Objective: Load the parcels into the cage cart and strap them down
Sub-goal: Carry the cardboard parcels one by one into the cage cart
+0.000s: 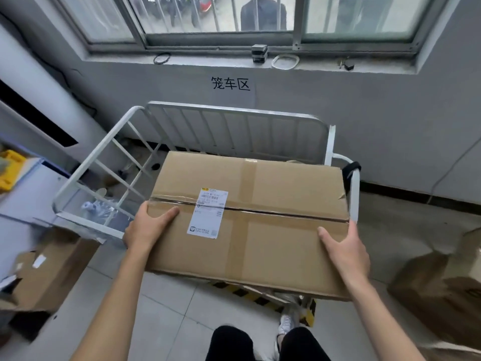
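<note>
Black "笼车区" on the wall beyond the gripped box. White label on box top, beside the left hand: print too small to read.

A taped brown cardboard parcel, white label on top, hangs level over the white cage cart.

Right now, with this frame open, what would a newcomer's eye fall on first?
A big taped cardboard box fills the centre, with the left hand and right hand gripping its side edges and a white label on top. Just behind it stands a white cage cart against the grey wall, under black painted lettering. More boxes sit on the floor at far left and far right.
</note>
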Tool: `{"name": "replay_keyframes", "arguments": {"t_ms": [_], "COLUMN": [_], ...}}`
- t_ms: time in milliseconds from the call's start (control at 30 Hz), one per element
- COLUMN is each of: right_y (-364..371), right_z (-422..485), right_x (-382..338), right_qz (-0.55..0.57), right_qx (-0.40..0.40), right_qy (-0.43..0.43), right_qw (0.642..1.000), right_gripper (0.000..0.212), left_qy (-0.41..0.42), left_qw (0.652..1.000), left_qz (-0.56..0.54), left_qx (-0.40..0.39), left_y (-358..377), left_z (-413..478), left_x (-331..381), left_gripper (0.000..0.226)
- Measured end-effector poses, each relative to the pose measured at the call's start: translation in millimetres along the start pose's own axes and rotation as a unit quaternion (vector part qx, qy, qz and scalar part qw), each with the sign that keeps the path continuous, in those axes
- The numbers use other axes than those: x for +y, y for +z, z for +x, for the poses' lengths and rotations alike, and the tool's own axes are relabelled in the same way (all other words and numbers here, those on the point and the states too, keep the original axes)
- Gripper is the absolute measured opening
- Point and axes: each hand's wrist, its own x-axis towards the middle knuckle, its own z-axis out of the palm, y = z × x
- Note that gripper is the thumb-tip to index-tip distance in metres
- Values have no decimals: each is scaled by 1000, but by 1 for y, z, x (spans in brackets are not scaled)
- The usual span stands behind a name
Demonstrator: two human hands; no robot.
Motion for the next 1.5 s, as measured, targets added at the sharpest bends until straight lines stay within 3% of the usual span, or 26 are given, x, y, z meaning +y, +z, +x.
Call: {"name": "replay_keyframes", "arguments": {"t_ms": [333, 500, 633, 1000, 1367, 1500], "right_y": [75, 129, 173, 285, 375, 403], "right_z": [43, 57, 70, 128, 227, 260], "right_x": [-57, -66, -59, 60, 181, 225], "right_qz": [-1, -9, -19, -49, -47, -11], "right_qx": [-6, 8, -1, -29, -70, -66], "right_qy": [35, 105, 173, 292, 279, 261], "right_qw": [999, 994, 985, 955, 957, 963], "right_gripper": [87, 91, 93, 78, 89, 76], "left_qy": [-1, 15, 43, 20, 2, -27], "left_qw": [999, 993, 980, 942, 941, 943], "left_qz": [28, 41, 91, 178, 162, 152], "left_qx": [-41, -112, -173, -284, -297, -294], "left_y": [6, 42, 86, 264, 419, 471], "left_z": [130, 214, 265, 325, 356, 360], "left_x": [5, 12, 4, -90, -160, -184], "left_gripper": [97, 92, 74, 85, 81, 85]}}
